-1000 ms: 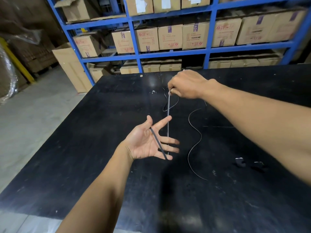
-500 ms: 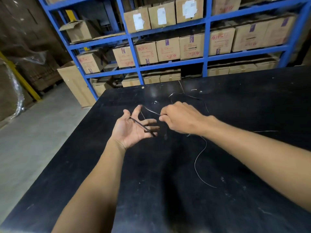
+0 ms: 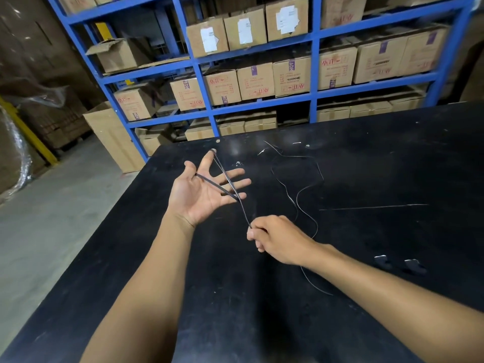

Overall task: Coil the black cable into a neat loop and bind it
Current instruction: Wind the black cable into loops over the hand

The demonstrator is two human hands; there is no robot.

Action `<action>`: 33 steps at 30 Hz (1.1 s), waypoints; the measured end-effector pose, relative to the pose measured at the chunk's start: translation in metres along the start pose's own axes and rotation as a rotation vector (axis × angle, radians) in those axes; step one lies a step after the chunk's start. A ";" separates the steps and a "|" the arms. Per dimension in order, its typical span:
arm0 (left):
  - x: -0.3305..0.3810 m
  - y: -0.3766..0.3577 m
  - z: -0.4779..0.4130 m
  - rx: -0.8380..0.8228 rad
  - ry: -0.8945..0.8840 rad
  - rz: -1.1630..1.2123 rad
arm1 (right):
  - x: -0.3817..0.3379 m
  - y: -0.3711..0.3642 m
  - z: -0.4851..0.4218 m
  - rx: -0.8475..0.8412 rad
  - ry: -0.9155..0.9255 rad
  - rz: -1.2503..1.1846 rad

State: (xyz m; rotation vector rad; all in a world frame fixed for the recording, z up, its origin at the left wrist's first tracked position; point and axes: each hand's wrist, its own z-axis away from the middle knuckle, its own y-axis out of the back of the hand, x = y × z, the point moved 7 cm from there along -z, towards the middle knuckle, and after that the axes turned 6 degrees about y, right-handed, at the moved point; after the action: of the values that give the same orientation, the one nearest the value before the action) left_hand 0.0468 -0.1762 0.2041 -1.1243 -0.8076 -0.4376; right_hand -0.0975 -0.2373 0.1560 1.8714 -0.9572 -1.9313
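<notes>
Above the matte black counter point(image 3: 366, 158), the left hand point(image 3: 203, 191) lies palm-up with fingers spread, the thin black cable point(image 3: 230, 183) crossing its palm from thumb and index finger, while the right hand point(image 3: 279, 239), nearer, holds a pinching grip on it, the slack trailing right.

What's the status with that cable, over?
Left hand open, black cable looped across its fingers. Right hand pinching the strand. Most slack loose on table. Nothing in the way.
</notes>
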 end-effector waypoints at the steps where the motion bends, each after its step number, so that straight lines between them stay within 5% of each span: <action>1: -0.002 -0.004 0.000 -0.030 0.009 0.006 | 0.003 -0.002 -0.001 -0.015 -0.004 -0.004; 12: -0.030 -0.036 0.031 -0.410 0.246 0.047 | 0.031 0.023 -0.043 -0.181 0.002 0.300; 17: -0.053 -0.046 0.041 -0.480 0.362 -0.044 | 0.010 0.068 -0.071 -0.124 0.050 0.569; 26: -0.095 -0.030 0.025 -0.324 0.503 -0.151 | -0.042 0.125 -0.105 0.014 0.203 0.809; 33: -0.086 0.004 0.006 -0.080 0.395 -0.046 | -0.067 0.132 -0.100 0.098 0.257 0.811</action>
State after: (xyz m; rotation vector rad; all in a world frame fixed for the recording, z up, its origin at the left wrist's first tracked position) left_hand -0.0081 -0.1762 0.1371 -1.0495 -0.4730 -0.7100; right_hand -0.0253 -0.3189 0.2977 1.3885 -1.4421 -1.1519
